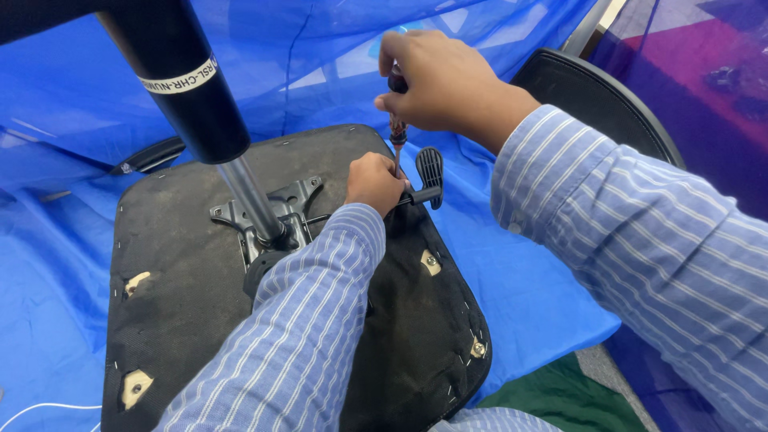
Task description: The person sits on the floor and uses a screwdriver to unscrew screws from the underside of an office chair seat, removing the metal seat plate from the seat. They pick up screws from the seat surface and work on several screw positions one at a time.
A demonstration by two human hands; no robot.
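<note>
1. Clearly, the step in hand is work on a screw with a screwdriver [397,120] on the underside of an upturned chair seat [184,320], which fills the lower left and centre of the frame.
2. The right hand [436,80], at the upper centre, is closed around the handle of the screwdriver and holds it nearly upright.
3. The left hand [374,182], at the centre, is closed as a loose fist at the tip of the screwdriver, close to the lever [429,174]; I cannot tell if it pinches the shaft or a screw, because the fingers hide that place.
4. The tip comes down at the upper right edge of the seat, right of the metal plate [272,212].
5. I judge that the next move calls for keeping the tool straight over the screw head, with steady pressure downwards, while the left hand guides the tip.
6. Around them: a black gas cylinder [188,88] rises from the plate toward the upper left, a blue sheet [528,280] lies under the seat, and a black backrest [600,104] stands at the upper right.
7. The lever stands just beside the tool and may hinder the turning hand; the left sleeve [304,320] covers part of the seat.
</note>
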